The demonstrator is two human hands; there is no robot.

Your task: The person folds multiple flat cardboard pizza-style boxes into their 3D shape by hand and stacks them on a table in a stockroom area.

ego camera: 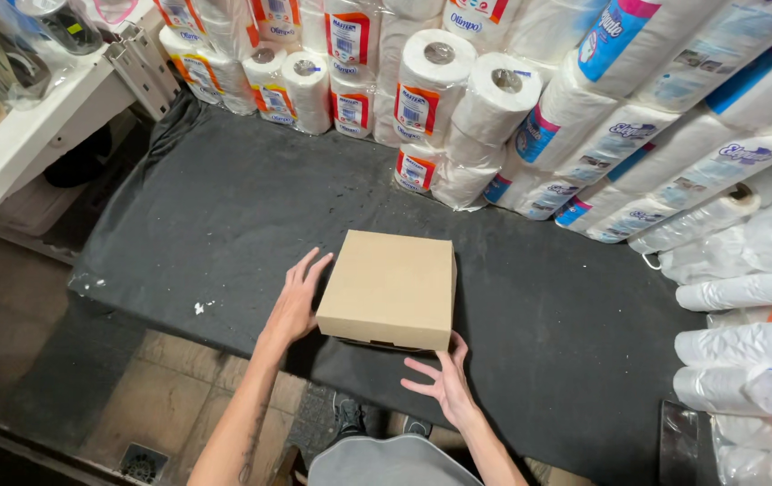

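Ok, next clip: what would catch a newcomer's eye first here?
A closed plain cardboard box sits mid-frame on a black-covered table, with the left hand against its left side and the right hand by its near edge. Behind and right, wrapped paper rolls are stacked high.

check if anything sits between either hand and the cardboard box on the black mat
Nothing visible does. The left hand lies against the cardboard box on its left side, and the right hand is at its near right corner.
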